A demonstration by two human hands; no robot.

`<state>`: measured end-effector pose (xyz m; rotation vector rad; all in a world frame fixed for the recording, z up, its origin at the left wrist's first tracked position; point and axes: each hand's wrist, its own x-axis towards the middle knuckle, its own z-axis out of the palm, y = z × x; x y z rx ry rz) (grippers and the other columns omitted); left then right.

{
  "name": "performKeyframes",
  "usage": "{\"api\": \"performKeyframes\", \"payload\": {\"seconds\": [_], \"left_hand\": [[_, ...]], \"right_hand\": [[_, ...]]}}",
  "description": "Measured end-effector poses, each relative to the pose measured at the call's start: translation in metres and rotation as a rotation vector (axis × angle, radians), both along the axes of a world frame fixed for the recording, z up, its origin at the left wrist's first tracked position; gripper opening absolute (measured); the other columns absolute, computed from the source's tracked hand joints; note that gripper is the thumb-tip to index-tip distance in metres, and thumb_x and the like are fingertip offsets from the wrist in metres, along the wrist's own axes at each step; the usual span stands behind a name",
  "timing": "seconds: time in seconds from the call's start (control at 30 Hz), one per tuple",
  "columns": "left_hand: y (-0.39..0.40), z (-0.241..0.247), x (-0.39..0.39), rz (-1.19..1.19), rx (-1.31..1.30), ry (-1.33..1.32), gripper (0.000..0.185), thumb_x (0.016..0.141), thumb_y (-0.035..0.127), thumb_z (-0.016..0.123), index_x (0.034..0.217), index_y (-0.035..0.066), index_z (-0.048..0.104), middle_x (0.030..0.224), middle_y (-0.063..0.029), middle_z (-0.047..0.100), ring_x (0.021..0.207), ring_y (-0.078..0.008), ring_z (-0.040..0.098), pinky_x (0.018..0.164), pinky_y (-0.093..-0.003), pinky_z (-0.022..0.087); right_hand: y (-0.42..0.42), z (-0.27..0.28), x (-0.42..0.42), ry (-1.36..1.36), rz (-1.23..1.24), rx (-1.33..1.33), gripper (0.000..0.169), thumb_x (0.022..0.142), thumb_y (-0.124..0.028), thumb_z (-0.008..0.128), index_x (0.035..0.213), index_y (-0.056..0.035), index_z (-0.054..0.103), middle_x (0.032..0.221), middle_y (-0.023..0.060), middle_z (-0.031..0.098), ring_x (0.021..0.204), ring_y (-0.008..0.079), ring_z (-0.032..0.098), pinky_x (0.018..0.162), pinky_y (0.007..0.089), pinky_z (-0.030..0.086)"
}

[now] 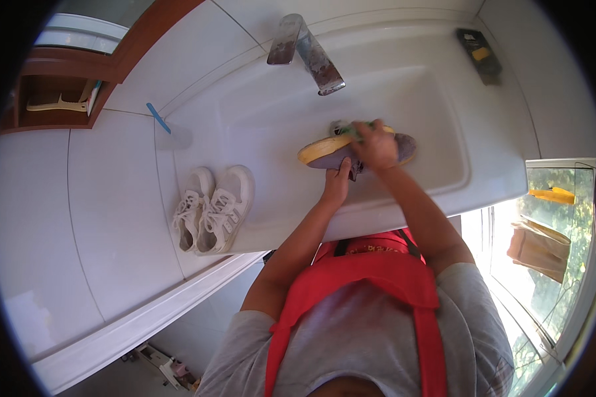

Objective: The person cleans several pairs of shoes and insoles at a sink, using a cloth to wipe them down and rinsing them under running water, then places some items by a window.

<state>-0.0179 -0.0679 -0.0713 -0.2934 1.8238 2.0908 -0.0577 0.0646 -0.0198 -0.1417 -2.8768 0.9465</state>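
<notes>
Over the basin of a white sink (258,164), my left hand (338,183) grips a grey shoe (328,158) with a yellowish sole, which lies tilted on its side. My right hand (376,146) is closed around a green brush (360,131), blurred, against the sole; its bristles are hidden. Behind the shoe the round metal drain fitting (337,127) shows in part. A pair of white lace-up sneakers (223,208) stands on the sink's left ledge, apart from both hands.
A metal faucet (308,49) rises at the sink's back. A black and yellow item (479,55) lies at the back right corner. At the left stand a clear cup (175,136) and a blue-handled item (158,118). A wooden cabinet (74,69) hangs upper left.
</notes>
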Motion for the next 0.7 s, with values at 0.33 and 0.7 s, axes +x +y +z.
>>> {"api": "performKeyframes", "payload": {"seconds": [0.33,0.7], "left_hand": [[0.006,-0.014,-0.003,-0.011,0.004,0.063,0.03,0.084,0.024,0.044,0.097,-0.003,0.046,0.087,-0.0076,0.051,0.072,-0.0138,0.051,0.062,-0.0251,0.043],[0.009,-0.001,-0.006,0.098,0.209,-0.159,0.032,0.084,0.024,0.044,0.1,-0.003,0.043,0.087,-0.0098,0.052,0.078,-0.0179,0.053,0.069,-0.029,0.044]], "right_hand": [[-0.012,-0.011,0.0,0.198,-0.004,-0.088,0.02,0.074,-0.027,0.054,0.086,-0.0122,0.057,0.081,0.0131,0.051,0.062,0.0309,0.055,0.053,0.0381,0.047],[0.008,-0.047,-0.011,0.239,-0.103,-0.003,0.019,0.076,-0.024,0.053,0.089,-0.0097,0.057,0.08,0.018,0.052,0.065,0.0334,0.054,0.055,0.0398,0.046]]}}
